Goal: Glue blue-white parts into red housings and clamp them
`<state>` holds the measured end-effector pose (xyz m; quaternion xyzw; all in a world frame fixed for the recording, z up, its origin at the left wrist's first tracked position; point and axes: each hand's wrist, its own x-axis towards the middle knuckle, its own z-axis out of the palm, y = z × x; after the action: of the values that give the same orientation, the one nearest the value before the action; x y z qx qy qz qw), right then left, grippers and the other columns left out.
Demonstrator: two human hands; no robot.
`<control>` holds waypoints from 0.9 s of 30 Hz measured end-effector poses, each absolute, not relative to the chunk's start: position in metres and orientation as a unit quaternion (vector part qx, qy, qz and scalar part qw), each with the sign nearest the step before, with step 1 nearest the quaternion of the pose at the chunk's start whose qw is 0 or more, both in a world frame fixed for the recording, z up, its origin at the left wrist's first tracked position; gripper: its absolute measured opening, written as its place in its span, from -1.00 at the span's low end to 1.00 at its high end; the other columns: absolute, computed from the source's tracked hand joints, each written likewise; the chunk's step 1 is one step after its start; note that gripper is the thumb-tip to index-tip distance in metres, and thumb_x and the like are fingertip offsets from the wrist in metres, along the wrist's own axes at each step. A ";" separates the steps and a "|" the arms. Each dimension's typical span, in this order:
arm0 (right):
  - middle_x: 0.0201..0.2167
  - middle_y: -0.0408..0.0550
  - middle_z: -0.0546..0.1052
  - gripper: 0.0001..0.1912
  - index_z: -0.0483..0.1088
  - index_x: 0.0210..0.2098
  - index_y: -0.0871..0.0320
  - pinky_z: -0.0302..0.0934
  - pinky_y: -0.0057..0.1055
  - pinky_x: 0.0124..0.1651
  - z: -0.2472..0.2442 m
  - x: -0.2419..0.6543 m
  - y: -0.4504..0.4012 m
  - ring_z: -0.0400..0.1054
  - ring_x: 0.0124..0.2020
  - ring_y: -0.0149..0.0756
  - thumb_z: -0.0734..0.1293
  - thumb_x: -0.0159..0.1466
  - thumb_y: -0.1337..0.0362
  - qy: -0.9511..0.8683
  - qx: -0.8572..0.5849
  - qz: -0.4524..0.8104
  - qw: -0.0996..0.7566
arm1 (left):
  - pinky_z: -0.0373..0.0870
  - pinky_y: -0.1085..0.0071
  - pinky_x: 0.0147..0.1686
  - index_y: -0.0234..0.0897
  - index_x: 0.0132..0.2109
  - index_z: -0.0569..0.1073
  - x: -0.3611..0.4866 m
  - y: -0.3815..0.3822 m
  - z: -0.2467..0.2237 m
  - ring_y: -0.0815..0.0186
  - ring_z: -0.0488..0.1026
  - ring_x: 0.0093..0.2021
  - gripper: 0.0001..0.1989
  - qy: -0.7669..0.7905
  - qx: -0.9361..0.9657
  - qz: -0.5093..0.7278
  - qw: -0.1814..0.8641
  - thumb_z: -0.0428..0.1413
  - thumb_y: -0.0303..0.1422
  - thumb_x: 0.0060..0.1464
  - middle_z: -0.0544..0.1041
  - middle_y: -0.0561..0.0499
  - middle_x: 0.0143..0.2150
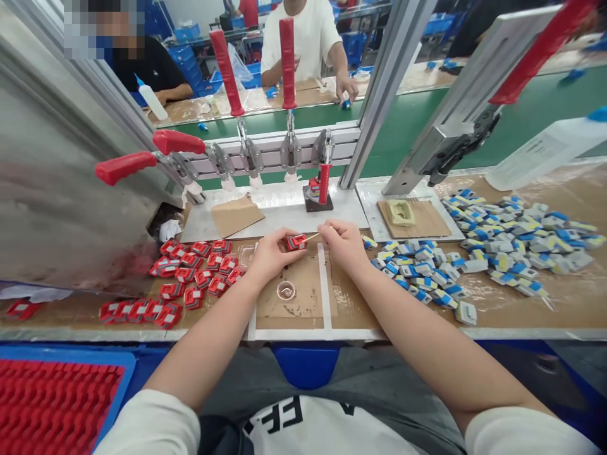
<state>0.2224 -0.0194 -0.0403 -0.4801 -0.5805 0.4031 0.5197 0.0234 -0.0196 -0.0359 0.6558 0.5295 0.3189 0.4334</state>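
Note:
Near the middle of the bench, my left hand (274, 256) grips a small red plastic part (296, 242) with a hollow upper face. My right hand (344, 245) pinches a thin pale stick (313, 236), and its tip meets the red part. Below them, a small round dish (286, 291) sits on a stained cardboard sheet (303, 309). Several similar red and grey parts (203, 278) lie left of my left hand. Blue, grey and yellow parts (417, 268) are heaped right of my right hand.
Red-handled toggle clamps (288, 69) stand along a metal frame behind my hands. A beige mould block (399, 213) rests on a board at right. A large white bottle (545, 151) leans far right. A blue crate (128, 363) holds red parts. Two people sit across the green conveyor (403, 126).

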 end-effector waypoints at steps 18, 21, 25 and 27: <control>-0.60 -0.23 0.06 -0.55 0.05 -0.60 0.07 -0.10 -0.36 -0.38 -0.044 0.220 -0.012 -0.01 -0.50 -0.40 0.27 0.29 0.04 -0.612 -0.506 0.358 0.491 | 0.16 0.46 -0.45 -0.24 -0.06 0.62 0.025 -0.021 -0.034 0.41 0.27 -0.50 -0.61 0.532 0.671 0.309 0.413 0.41 -0.21 -0.05 0.45 0.15 -0.47; -0.60 -0.23 0.06 -0.57 0.04 -0.60 0.07 -0.12 -0.35 -0.38 -0.043 0.222 -0.012 -0.02 -0.50 -0.40 0.26 0.29 0.08 -0.614 -0.519 0.324 0.498 | 0.17 0.47 -0.47 -0.25 -0.08 0.61 0.026 -0.022 -0.032 0.42 0.27 -0.51 -0.63 0.533 0.666 0.316 0.415 0.40 -0.22 -0.04 0.48 0.14 -0.46; -0.60 -0.23 0.07 -0.58 0.06 -0.59 0.08 -0.10 -0.36 -0.38 -0.040 0.224 -0.016 -0.01 -0.50 -0.40 0.26 0.30 0.10 -0.617 -0.519 0.302 0.509 | 0.21 0.48 -0.50 -0.25 -0.09 0.59 0.026 -0.020 -0.034 0.40 0.32 -0.52 -0.62 0.526 0.653 0.332 0.432 0.41 -0.22 -0.04 0.52 0.11 -0.45; -0.60 -0.23 0.10 -0.58 0.08 -0.57 0.08 -0.08 -0.37 -0.38 -0.037 0.222 -0.023 0.00 -0.50 -0.40 0.24 0.34 0.10 -0.650 -0.473 0.330 0.495 | 0.24 0.48 -0.49 -0.26 -0.07 0.58 0.026 -0.018 -0.037 0.39 0.37 -0.50 -0.60 0.520 0.639 0.348 0.448 0.41 -0.21 -0.04 0.54 0.09 -0.43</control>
<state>0.2223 -0.0230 -0.0371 -0.4735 -0.6495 0.3304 0.4948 0.0263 -0.0183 -0.0369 0.6388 0.5202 0.3479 0.4475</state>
